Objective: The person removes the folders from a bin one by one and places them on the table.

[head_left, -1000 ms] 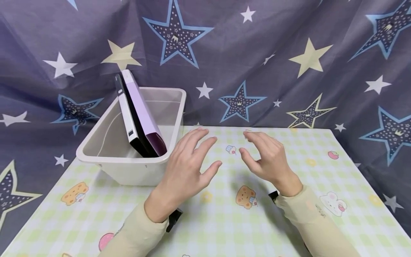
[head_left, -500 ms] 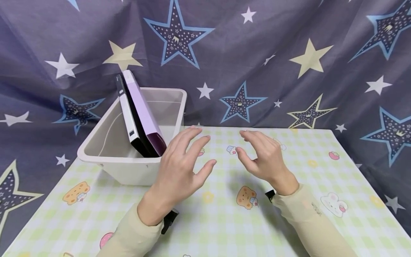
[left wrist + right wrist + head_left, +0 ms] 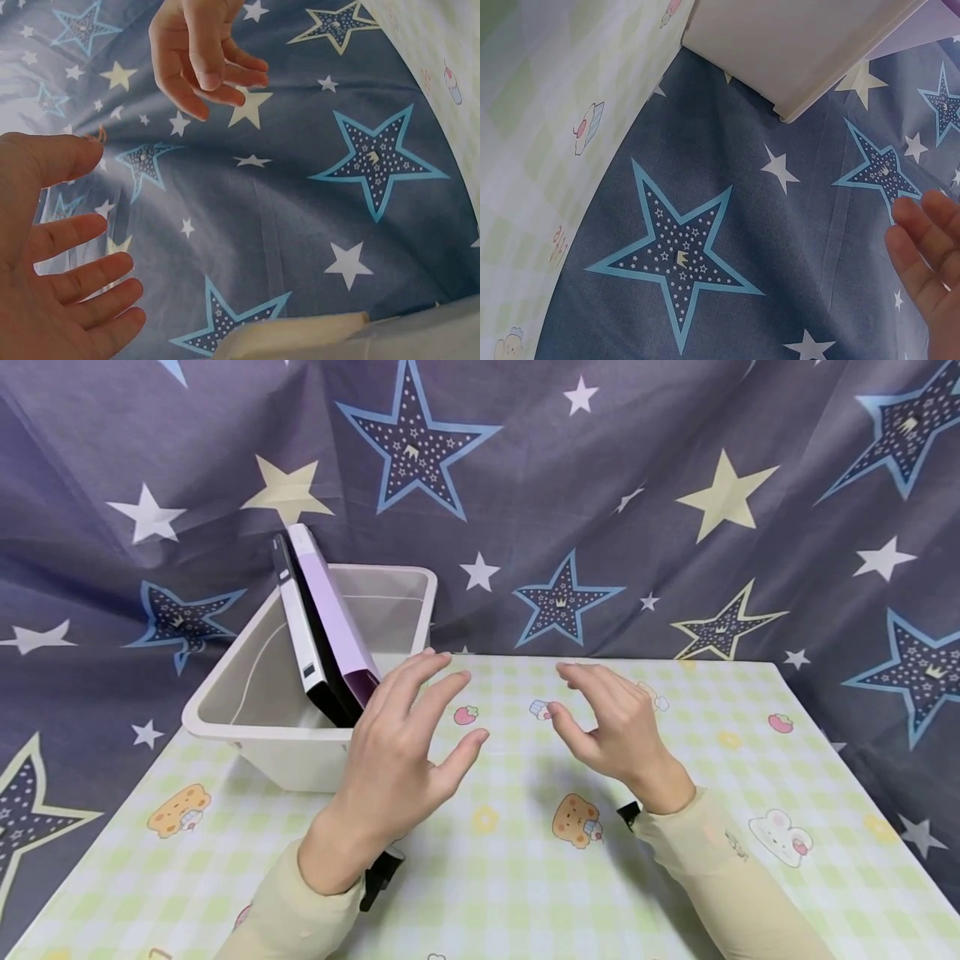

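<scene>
My left hand [image 3: 397,756] hovers over the table at the right front corner of a white plastic bin [image 3: 262,732], fingers spread and relaxed, nothing in them. In the head view it overlaps the bin's corner. My right hand [image 3: 618,722] is held above the table to the right, thumb apart from the loosely bent fingers, also holding nothing. Inside the bin lean two binders side by side: a black one with a white spine [image 3: 300,631] and a lilac one [image 3: 333,602]. Their upper ends rise past the rim. The left wrist view shows both hands [image 3: 67,277] facing each other, apart.
A green-and-white checked tablecloth [image 3: 487,877] with cartoon prints covers the table. Behind it hangs a dark blue curtain [image 3: 637,527] with stars. The bin stands at the table's back left, near the curtain.
My left hand has drifted left, towards the bin's front corner. My right hand has shifted slightly left. The bin and both binders stay where they were.
</scene>
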Demonstrator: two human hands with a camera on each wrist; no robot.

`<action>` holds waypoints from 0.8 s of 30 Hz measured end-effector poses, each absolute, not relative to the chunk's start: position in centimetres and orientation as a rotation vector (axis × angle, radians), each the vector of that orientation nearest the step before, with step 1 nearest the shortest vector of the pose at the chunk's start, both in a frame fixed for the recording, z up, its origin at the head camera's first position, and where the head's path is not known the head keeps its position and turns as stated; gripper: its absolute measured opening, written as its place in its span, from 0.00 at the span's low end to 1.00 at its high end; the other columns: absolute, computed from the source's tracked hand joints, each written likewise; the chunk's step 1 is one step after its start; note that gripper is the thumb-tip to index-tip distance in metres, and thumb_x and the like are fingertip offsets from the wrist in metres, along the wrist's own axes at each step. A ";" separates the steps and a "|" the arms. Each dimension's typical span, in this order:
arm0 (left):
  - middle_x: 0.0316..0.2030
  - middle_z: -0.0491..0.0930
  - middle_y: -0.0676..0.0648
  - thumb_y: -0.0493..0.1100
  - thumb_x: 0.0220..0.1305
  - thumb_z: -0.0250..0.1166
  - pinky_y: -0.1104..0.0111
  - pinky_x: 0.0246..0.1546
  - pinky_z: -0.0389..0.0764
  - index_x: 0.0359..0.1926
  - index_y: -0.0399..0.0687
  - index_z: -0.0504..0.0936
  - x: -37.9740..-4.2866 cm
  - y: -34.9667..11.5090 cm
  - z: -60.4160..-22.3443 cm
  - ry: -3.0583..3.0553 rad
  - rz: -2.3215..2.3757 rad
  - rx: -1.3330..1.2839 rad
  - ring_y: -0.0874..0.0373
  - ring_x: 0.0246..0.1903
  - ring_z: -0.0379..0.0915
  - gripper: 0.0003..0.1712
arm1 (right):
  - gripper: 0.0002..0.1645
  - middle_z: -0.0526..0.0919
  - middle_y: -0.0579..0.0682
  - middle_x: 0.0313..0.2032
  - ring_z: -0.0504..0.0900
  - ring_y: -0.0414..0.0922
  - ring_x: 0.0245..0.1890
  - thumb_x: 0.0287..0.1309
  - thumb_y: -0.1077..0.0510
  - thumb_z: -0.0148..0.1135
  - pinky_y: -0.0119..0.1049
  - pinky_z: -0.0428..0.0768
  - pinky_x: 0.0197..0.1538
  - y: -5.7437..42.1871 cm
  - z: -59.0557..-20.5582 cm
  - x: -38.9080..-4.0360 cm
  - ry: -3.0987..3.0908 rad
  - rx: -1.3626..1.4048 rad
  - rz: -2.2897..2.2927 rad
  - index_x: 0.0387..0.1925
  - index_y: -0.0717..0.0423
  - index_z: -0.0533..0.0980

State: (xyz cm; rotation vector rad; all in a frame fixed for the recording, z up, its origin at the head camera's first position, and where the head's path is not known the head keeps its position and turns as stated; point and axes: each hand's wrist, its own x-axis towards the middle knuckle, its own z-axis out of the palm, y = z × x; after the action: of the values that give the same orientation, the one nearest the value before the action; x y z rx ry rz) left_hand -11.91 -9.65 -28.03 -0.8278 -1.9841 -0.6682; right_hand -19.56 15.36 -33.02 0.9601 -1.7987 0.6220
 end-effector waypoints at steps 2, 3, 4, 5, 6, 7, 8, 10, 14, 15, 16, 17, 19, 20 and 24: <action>0.54 0.74 0.36 0.43 0.49 0.71 0.56 0.60 0.65 0.51 0.37 0.78 -11.9 -9.8 -28.0 -1.965 -0.672 -0.823 0.41 0.57 0.68 0.27 | 0.22 0.84 0.54 0.35 0.81 0.47 0.31 0.53 0.52 0.59 0.43 0.79 0.31 15.3 -33.0 -19.6 -1.800 0.968 0.627 0.46 0.64 0.79; 0.53 0.74 0.36 0.43 0.49 0.71 0.55 0.59 0.66 0.50 0.37 0.78 -11.8 -9.9 -27.9 -1.955 -0.674 -0.821 0.41 0.56 0.69 0.26 | 0.22 0.84 0.54 0.35 0.81 0.47 0.31 0.53 0.52 0.59 0.43 0.79 0.31 15.2 -33.0 -19.7 -1.800 0.972 0.631 0.46 0.64 0.79; 0.53 0.74 0.35 0.43 0.50 0.70 0.55 0.59 0.67 0.50 0.37 0.79 -11.8 -10.0 -27.9 -1.946 -0.677 -0.819 0.41 0.55 0.70 0.26 | 0.22 0.84 0.54 0.35 0.81 0.47 0.31 0.53 0.53 0.59 0.43 0.79 0.31 15.1 -33.0 -19.7 -1.800 0.975 0.633 0.46 0.64 0.79; 0.53 0.74 0.35 0.43 0.51 0.70 0.55 0.58 0.67 0.50 0.37 0.79 -11.8 -10.1 -27.9 -1.940 -0.678 -0.816 0.41 0.55 0.70 0.25 | 0.22 0.83 0.54 0.35 0.81 0.47 0.31 0.53 0.53 0.59 0.43 0.79 0.31 15.1 -33.0 -19.7 -1.801 0.979 0.635 0.46 0.64 0.79; 0.53 0.74 0.35 0.44 0.52 0.69 0.56 0.57 0.67 0.49 0.37 0.79 -11.8 -10.2 -27.8 -1.935 -0.679 -0.811 0.41 0.54 0.70 0.24 | 0.23 0.83 0.54 0.35 0.81 0.47 0.31 0.53 0.53 0.59 0.43 0.79 0.31 15.0 -33.0 -19.7 -1.802 0.983 0.637 0.46 0.64 0.79; 0.52 0.74 0.35 0.44 0.53 0.67 0.56 0.57 0.68 0.49 0.37 0.79 -11.8 -10.3 -27.7 -1.931 -0.680 -0.807 0.42 0.54 0.70 0.23 | 0.23 0.83 0.54 0.35 0.81 0.48 0.31 0.53 0.53 0.59 0.43 0.79 0.30 14.9 -33.0 -19.8 -1.802 0.985 0.639 0.46 0.64 0.79; 0.52 0.75 0.35 0.45 0.55 0.66 0.56 0.56 0.68 0.49 0.36 0.79 -11.7 -10.4 -27.6 -1.925 -0.680 -0.804 0.41 0.54 0.70 0.22 | 0.22 0.83 0.54 0.35 0.81 0.48 0.31 0.53 0.53 0.59 0.43 0.79 0.30 14.9 -33.0 -19.8 -1.803 0.986 0.639 0.46 0.64 0.79; 0.52 0.75 0.35 0.46 0.57 0.64 0.56 0.56 0.68 0.48 0.36 0.79 -11.6 -10.5 -27.5 -1.914 -0.681 -0.797 0.41 0.54 0.70 0.21 | 0.22 0.83 0.54 0.35 0.81 0.47 0.31 0.53 0.53 0.59 0.42 0.78 0.29 14.8 -33.0 -19.8 -1.808 0.983 0.636 0.46 0.64 0.79; 0.51 0.75 0.35 0.48 0.60 0.62 0.55 0.57 0.67 0.48 0.35 0.79 -11.4 -10.9 -27.2 -1.893 -0.684 -0.785 0.40 0.54 0.70 0.22 | 0.22 0.84 0.54 0.35 0.81 0.47 0.31 0.53 0.53 0.60 0.42 0.78 0.29 14.8 -33.1 -19.8 -1.812 0.972 0.635 0.46 0.64 0.79; 0.51 0.75 0.34 0.48 0.60 0.62 0.55 0.57 0.67 0.48 0.35 0.79 -11.4 -11.0 -27.1 -1.890 -0.683 -0.780 0.40 0.54 0.70 0.22 | 0.22 0.84 0.53 0.35 0.81 0.47 0.31 0.53 0.53 0.60 0.42 0.78 0.29 14.8 -33.1 -19.8 -1.811 0.973 0.635 0.45 0.64 0.79; 0.51 0.75 0.34 0.48 0.60 0.62 0.55 0.57 0.67 0.48 0.35 0.79 -11.3 -11.1 -27.1 -1.888 -0.682 -0.775 0.40 0.54 0.70 0.22 | 0.22 0.84 0.53 0.35 0.81 0.47 0.31 0.53 0.53 0.59 0.42 0.78 0.29 14.7 -33.2 -19.8 -1.808 0.977 0.638 0.45 0.65 0.79; 0.52 0.75 0.34 0.48 0.60 0.62 0.55 0.57 0.67 0.48 0.34 0.79 -11.3 -11.3 -27.0 -1.888 -0.682 -0.771 0.40 0.54 0.70 0.23 | 0.22 0.84 0.54 0.35 0.81 0.47 0.31 0.54 0.52 0.59 0.42 0.78 0.29 14.7 -33.2 -19.8 -1.806 0.981 0.639 0.46 0.64 0.79; 0.52 0.75 0.34 0.47 0.58 0.63 0.54 0.57 0.66 0.48 0.34 0.79 -11.2 -11.6 -26.8 -1.887 -0.683 -0.765 0.39 0.54 0.69 0.23 | 0.22 0.84 0.54 0.36 0.81 0.47 0.31 0.55 0.52 0.59 0.42 0.79 0.30 14.6 -33.2 -19.9 -1.808 0.988 0.639 0.46 0.64 0.79; 0.52 0.75 0.35 0.47 0.57 0.64 0.54 0.57 0.66 0.48 0.34 0.79 -11.2 -11.7 -26.7 -1.887 -0.682 -0.762 0.39 0.54 0.69 0.23 | 0.22 0.84 0.54 0.36 0.81 0.47 0.31 0.55 0.52 0.59 0.42 0.79 0.30 14.5 -33.2 -19.9 -1.806 0.992 0.640 0.47 0.64 0.79; 0.51 0.75 0.34 0.46 0.51 0.66 0.53 0.57 0.66 0.49 0.33 0.79 -11.1 -12.5 -26.5 -1.887 -0.675 -0.754 0.39 0.53 0.70 0.26 | 0.23 0.83 0.54 0.37 0.81 0.47 0.32 0.56 0.52 0.59 0.42 0.79 0.30 14.2 -33.1 -20.1 -1.816 0.994 0.651 0.48 0.63 0.78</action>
State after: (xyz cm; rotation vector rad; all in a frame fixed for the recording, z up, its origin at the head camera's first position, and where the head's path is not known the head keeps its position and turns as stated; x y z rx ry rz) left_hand -11.15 -12.47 -26.48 -0.7540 -1.8875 -0.6751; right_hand -20.09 14.21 -33.14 0.9939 -1.8160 0.6514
